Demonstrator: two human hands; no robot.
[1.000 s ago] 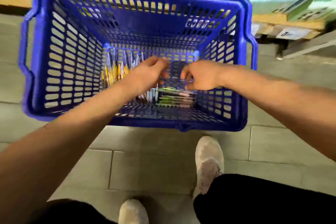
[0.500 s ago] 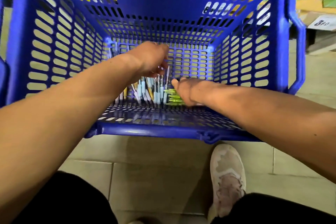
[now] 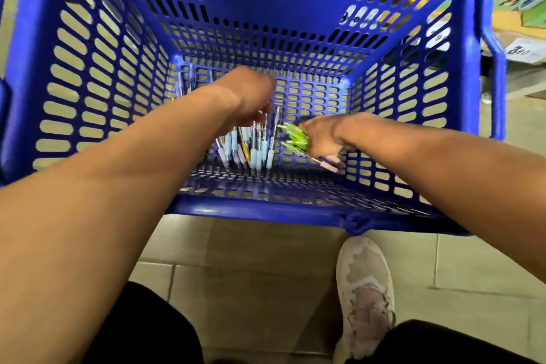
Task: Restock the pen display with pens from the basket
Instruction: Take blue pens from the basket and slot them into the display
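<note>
Down on the pale tiled floor (image 3: 266, 263) sits a blue slotted plastic basket (image 3: 266, 213), seen from above, with both bare forearms reaching over its near rim to the bottom. The left hand (image 3: 251, 91) is bent at the wrist, its fingers curled down around the tops of a bundle of pale blue, lilac and yellow pens (image 3: 254, 148). These stand roughly upright with their lower ends on the basket's bottom near the front wall, though blur hides the exact grip. Just to the right, the right hand (image 3: 322, 136) is closed around a bunch of bright green pens (image 3: 294, 139), which stick out leftward from its fist and almost touch the other bundle. Lilac pen ends (image 3: 331, 162) poke out from the underside of that fist. A few more pens (image 3: 184, 83) lean in the far left corner of the basket. Below the basket's near edge, a worn whitish shoe (image 3: 366, 287) is planted on the tiles.
</note>
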